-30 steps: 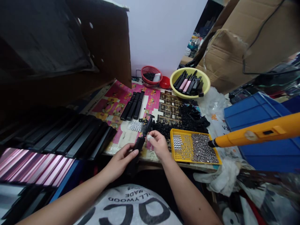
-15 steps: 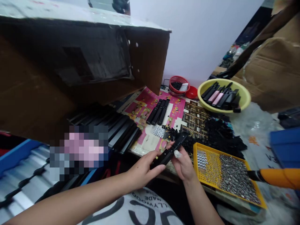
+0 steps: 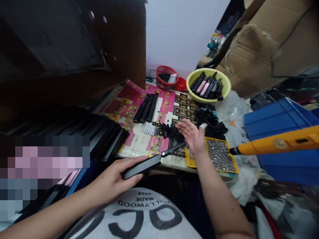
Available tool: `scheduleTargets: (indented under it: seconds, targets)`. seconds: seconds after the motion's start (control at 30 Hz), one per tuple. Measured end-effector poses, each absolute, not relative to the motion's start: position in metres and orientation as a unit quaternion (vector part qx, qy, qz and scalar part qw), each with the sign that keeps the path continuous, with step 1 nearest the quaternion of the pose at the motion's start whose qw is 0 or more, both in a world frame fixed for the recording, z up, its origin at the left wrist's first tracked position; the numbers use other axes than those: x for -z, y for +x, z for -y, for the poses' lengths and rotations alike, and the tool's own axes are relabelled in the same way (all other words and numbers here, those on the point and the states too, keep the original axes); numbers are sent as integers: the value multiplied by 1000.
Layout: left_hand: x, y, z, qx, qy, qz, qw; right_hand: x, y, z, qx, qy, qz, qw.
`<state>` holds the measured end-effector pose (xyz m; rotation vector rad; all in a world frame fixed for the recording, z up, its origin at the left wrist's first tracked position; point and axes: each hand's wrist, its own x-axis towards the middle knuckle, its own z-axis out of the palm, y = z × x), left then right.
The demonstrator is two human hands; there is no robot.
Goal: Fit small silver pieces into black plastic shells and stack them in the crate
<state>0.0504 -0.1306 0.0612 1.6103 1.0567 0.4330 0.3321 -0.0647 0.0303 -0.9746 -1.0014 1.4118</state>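
My left hand is closed round a long black bar-shaped part, held level near the table's front edge; a thin metal piece sticks out of its far end. My right hand hovers open, fingers spread, over the pile of small black pieces and the left end of the yellow mesh tray of silvery screws. One fingertip of that hand has a white wrap. Three more black bars lie side by side on the pink patterned sheet.
A yellow bowl of black and pink bars and a red basket stand at the back. An orange power screwdriver hangs at the right above a blue crate. Rows of black bars fill the left under a big cardboard box.
My right hand has let go of the black bar and moved up over the small black pieces, opening. My left hand has lowered the bar toward me. The camera swung left, then back.
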Motion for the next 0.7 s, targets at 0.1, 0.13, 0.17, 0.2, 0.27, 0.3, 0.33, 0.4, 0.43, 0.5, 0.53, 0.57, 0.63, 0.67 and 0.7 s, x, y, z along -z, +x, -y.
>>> scheduleTargets:
  seconds: [0.1, 0.13, 0.17, 0.2, 0.27, 0.3, 0.33, 0.4, 0.43, 0.5, 0.53, 0.57, 0.63, 0.67, 0.7]
  targets:
    - [-65, 64, 134, -171, 718, -429, 521, -27, 304, 72, -677, -358, 463, 446]
    - [-64, 70, 134, -166, 718, -428, 523, -25, 290, 78, -699, -341, 463, 425]
    - [-64, 75, 134, -160, 715, -429, 528, -23, 276, 83, -713, -331, 459, 415]
    - [-63, 80, 133, -153, 711, -432, 533, -22, 265, 88, -718, -330, 451, 415]
    - [-63, 85, 130, -145, 703, -442, 538, -20, 249, 95, -706, -357, 436, 429]
    - [-65, 86, 129, -141, 702, -445, 539, -20, 246, 97, -689, -380, 429, 443]
    - [-68, 86, 128, -136, 701, -444, 540, -21, 244, 98, -665, -405, 425, 461]
    - [-79, 80, 123, -130, 701, -443, 543, -22, 245, 99, -602, -446, 422, 510]
    - [-86, 73, 119, -132, 702, -451, 535, -22, 246, 98, -571, -453, 428, 533]
    - [-100, 50, 108, -148, 710, -507, 467, -18, 251, 94, -526, -453, 448, 563]
    - [-107, 33, 101, -160, 717, -548, 401, -13, 254, 92, -513, -455, 456, 566]
    - [-112, 13, 93, -173, 724, -588, 317, -7, 256, 89, -507, -463, 458, 565]
    - [-118, -33, 79, -179, 729, -644, 147, 8, 261, 86, -507, -489, 446, 552]
    - [-118, -55, 71, -174, 725, -661, 83, 16, 264, 86, -509, -500, 443, 542]
    - [-116, -73, 64, -148, 719, -677, 53, 24, 266, 86, -507, -510, 447, 532]
